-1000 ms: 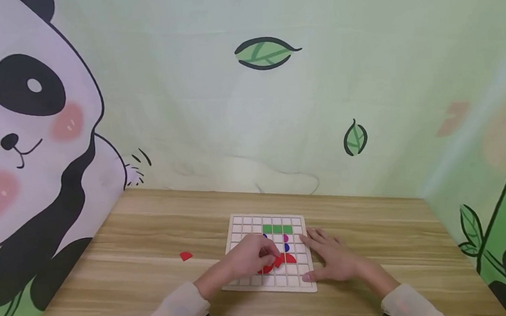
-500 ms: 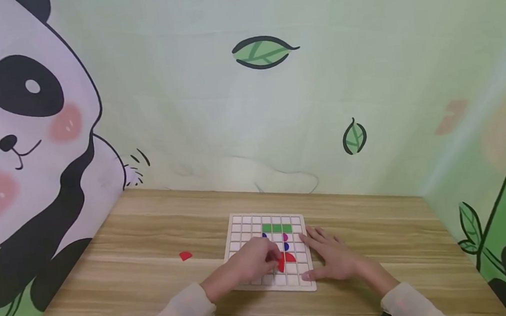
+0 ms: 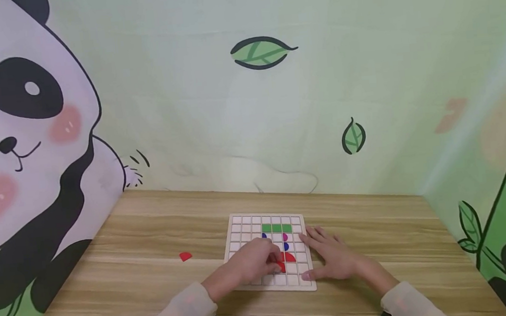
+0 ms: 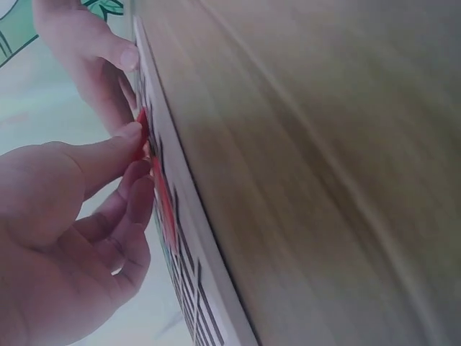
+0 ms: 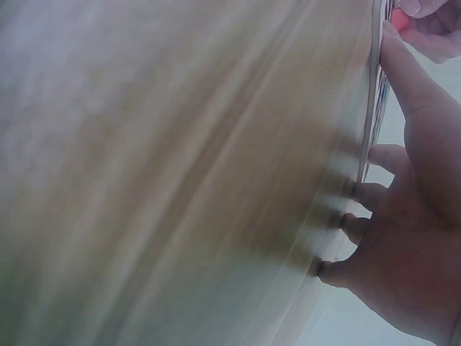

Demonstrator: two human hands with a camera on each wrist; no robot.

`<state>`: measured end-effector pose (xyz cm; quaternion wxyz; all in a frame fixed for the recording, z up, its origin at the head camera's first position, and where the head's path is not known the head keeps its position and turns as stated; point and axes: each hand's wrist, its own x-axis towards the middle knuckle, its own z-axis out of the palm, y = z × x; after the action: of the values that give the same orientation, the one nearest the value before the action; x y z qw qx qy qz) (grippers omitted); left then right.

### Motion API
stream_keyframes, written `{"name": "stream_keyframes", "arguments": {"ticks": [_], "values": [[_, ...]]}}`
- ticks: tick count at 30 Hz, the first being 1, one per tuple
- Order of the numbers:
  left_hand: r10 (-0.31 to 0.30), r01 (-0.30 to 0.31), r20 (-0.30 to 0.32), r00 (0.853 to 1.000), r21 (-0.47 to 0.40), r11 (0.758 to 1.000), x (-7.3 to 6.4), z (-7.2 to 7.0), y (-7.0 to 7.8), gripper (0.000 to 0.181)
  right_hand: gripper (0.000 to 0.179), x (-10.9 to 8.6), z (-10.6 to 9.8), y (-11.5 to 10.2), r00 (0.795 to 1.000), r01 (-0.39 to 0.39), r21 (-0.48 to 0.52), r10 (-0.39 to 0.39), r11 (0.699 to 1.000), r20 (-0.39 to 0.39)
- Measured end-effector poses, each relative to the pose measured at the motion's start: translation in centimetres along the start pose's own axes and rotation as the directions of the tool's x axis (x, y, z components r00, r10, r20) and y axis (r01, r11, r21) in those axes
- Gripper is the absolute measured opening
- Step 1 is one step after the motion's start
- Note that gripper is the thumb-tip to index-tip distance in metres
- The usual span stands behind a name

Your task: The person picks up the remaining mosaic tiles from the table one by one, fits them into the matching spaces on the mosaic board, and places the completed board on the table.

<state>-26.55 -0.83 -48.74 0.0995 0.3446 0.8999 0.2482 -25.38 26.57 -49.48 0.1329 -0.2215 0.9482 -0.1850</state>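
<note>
A white grid board (image 3: pixel 294 280) lies on the wooden table, with green squares (image 3: pixel 277 227) near its far edge. Below them sit a magenta half-round piece (image 3: pixel 285 237), a blue half-round piece (image 3: pixel 286 246) and a red quarter-round piece (image 3: pixel 290 257). My left hand (image 3: pixel 253 258) reaches over the board and pinches a red piece (image 4: pixel 141 133) between thumb and fingers, at a cell beside that quarter-round. The hand covers part of the board's left half. My right hand (image 3: pixel 334 256) rests spread along the right edge, thumb and a fingertip on the board, other fingers on the table.
A loose red quarter-round piece (image 3: pixel 185 256) lies on the wooden table (image 3: pixel 157 297) left of the board. Behind the table hangs a printed backdrop (image 3: pixel 185 108) with a panda and leaves.
My left hand has shifted slightly right and nearer me, and the red piece it holds has turned and gone down against the board. My right hand stays in place.
</note>
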Motion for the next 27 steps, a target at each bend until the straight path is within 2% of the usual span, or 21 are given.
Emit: {"name": "stream_keyframes", "arguments": {"ticks": [8, 13, 19, 27], "values": [[0.026, -0.026, -0.013, 1.0, 0.056, 0.998, 0.32, 0.28, -0.31, 0.009, 0.106, 0.06, 0.05, -0.02, 1.0, -0.011, -0.002, 0.011, 1.0, 0.011], [0.023, -0.022, -0.006, 1.0, 0.085, 0.996, 0.43, 0.29, -0.16, 0.01, 0.106, 0.12, -0.01, -0.08, 1.0, -0.01, 0.002, 0.01, 1.0, 0.008], [0.038, -0.037, -0.005, 0.999, 0.1, 0.994, 0.1, 0.09, 0.07, 0.01, 0.106, 0.16, 0.0, -0.21, 1.0, -0.017, 0.005, 0.017, 1.0, 0.012], [0.025, -0.023, -0.013, 1.0, 0.138, 0.99, -0.02, -0.03, 0.15, 0.013, 0.105, 0.15, 0.01, -0.24, 1.0, -0.016, 0.018, 0.015, 1.0, 0.012]]}}
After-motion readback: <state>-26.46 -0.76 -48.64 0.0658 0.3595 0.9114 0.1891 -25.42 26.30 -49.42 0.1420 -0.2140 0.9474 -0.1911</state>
